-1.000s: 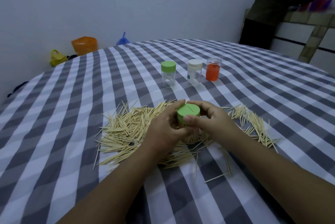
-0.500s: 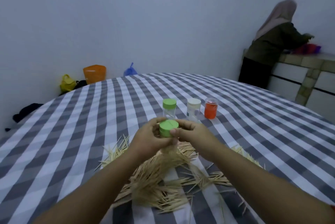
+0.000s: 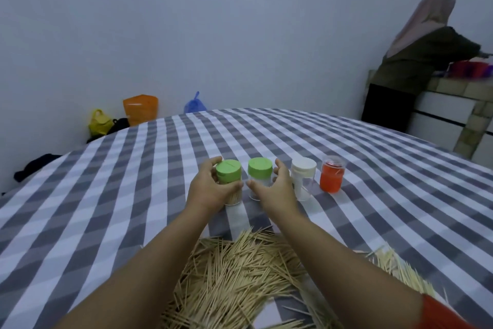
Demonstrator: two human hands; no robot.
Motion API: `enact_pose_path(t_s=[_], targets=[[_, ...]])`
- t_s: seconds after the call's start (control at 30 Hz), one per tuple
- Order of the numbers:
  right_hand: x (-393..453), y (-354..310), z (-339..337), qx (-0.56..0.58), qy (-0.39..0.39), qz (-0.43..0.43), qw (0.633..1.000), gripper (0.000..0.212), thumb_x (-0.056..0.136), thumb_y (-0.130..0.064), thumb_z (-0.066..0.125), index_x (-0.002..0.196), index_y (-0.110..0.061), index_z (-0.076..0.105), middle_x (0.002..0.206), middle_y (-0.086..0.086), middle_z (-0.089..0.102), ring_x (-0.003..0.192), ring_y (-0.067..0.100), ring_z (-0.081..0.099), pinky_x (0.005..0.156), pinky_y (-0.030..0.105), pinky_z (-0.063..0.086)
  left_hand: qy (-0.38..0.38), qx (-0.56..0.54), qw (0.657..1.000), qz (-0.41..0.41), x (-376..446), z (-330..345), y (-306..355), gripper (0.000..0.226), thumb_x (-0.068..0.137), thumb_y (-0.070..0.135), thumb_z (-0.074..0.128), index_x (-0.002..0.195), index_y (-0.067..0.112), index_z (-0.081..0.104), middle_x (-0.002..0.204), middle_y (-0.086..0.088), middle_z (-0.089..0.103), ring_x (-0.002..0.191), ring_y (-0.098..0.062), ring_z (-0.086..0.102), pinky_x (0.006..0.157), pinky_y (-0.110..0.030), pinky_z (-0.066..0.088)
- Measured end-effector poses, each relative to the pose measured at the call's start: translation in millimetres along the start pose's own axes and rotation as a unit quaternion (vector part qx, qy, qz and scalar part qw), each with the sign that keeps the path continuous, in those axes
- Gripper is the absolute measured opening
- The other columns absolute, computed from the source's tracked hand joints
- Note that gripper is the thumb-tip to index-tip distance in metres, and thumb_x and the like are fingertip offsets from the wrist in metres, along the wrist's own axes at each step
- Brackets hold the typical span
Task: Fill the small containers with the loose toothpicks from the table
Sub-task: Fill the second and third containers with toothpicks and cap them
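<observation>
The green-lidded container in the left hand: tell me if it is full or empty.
Full, or nearly: the green-lidded container shows packed toothpicks through its clear wall below the left hand, which grips it. Its lid is on.

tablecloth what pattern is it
The tablecloth is a grey and white check, clearest in the head view.

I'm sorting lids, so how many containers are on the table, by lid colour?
Green lid: 2, one gripped by the left hand, one by the right hand
White lid: 1
Orange container, clear top: 1
Total: 4
</observation>
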State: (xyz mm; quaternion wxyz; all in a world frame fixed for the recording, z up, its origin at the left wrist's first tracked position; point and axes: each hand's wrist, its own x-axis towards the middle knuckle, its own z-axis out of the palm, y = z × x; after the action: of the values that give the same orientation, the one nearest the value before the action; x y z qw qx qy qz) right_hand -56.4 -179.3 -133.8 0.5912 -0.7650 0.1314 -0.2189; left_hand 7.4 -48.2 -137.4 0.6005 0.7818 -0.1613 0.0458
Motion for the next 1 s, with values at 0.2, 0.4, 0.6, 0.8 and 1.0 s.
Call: enact_pose_path(t_s=[0.2,0.4,0.6,0.8,1.0], targets=[[7,5,4,0.029,-0.004,-0.007,1.000,0.058,0.083,-0.017,0.072,0.132,-0.023,0.042,0.122,-0.003,0.053,0.107,0.012,0.052,0.092,0.034,0.049,-0.022,0.004,1.000,-0.009,3,5,-9,0.092,0.068,0.018,0.084,0.144,0.022,0.032,0.134,-0.007,0.052,0.120,-0.018,0.052,0.098,-0.034,0.047],[-26,-1,-17,-0.002,-0.052,-0.010,0.999,0.062,0.081,-0.019,0.074,0.134,-0.022,0.042,0.118,-0.005,0.051,0.095,0.005,0.051,0.068,0.016,0.043,-0.004,0.024,0.999,-0.037,-38,-2,-1,0.108,0.068,0.024,0.084,0.151,0.022,0.016,0.149,-0.008,0.036,0.137,-0.021,0.035,0.108,-0.037,0.036],[-84,-14,-55,-0.026,-0.129,-0.003,0.991,0.061,0.078,-0.016,0.076,0.130,-0.020,0.045,0.119,-0.001,0.058,0.099,0.006,0.058,0.078,0.020,0.051,-0.057,0.023,0.998,-0.010,-111,-8,19,0.080,0.077,0.020,0.078,0.144,0.020,0.033,0.136,-0.001,0.048,0.126,-0.018,0.047,0.101,-0.029,0.040],[-134,-7,-83,-0.035,-0.149,0.017,0.988,0.051,0.077,-0.022,0.076,0.121,-0.023,0.051,0.112,0.001,0.064,0.101,0.015,0.064,0.089,0.038,0.053,-0.199,-0.025,0.980,0.002,-169,5,41,0.061,0.073,0.010,0.080,0.124,0.022,0.049,0.115,0.005,0.064,0.101,-0.004,0.064,0.080,-0.020,0.055],[-167,3,-84,-0.041,-0.109,0.003,0.993,0.053,0.073,-0.035,0.079,0.118,-0.023,0.053,0.104,-0.002,0.065,0.093,0.013,0.065,0.074,0.031,0.058,-0.137,0.018,0.990,0.040,-196,20,32,0.059,0.070,0.015,0.082,0.120,0.031,0.053,0.107,0.011,0.068,0.099,-0.001,0.064,0.085,-0.026,0.055]])
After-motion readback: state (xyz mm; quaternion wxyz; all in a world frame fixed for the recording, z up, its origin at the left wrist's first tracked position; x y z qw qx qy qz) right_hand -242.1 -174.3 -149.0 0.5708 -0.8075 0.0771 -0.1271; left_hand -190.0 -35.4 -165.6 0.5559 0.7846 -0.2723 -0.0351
